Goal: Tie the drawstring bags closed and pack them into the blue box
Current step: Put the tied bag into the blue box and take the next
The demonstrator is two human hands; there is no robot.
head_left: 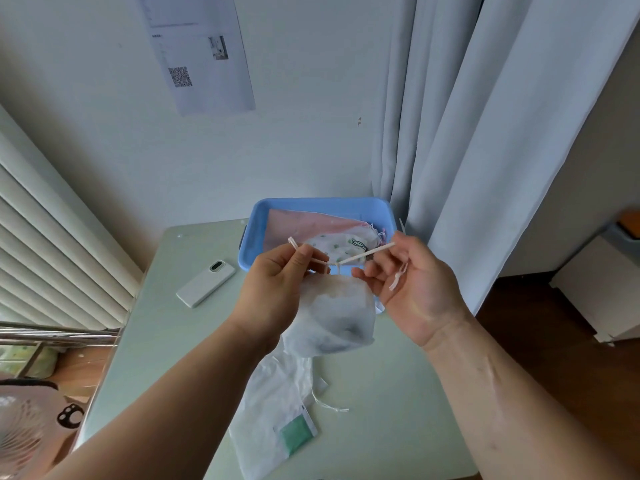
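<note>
Single head view, looking forward-down, close over table [398, 393]; wall [294, 133] straight ahead.

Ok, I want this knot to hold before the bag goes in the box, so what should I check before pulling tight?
1. Left hand pinches one end of the drawstring: ok.
2. Right hand pinches the other end: ok.
3. Mouth of the white drawstring bag gathered under the crossing cords: ok.
4. Knot fully tight: cannot tell.
5. Blue box open, just behind the hands: ok.
6. Other white bag packed: not ok, it lies on the table outside the box.
</note>
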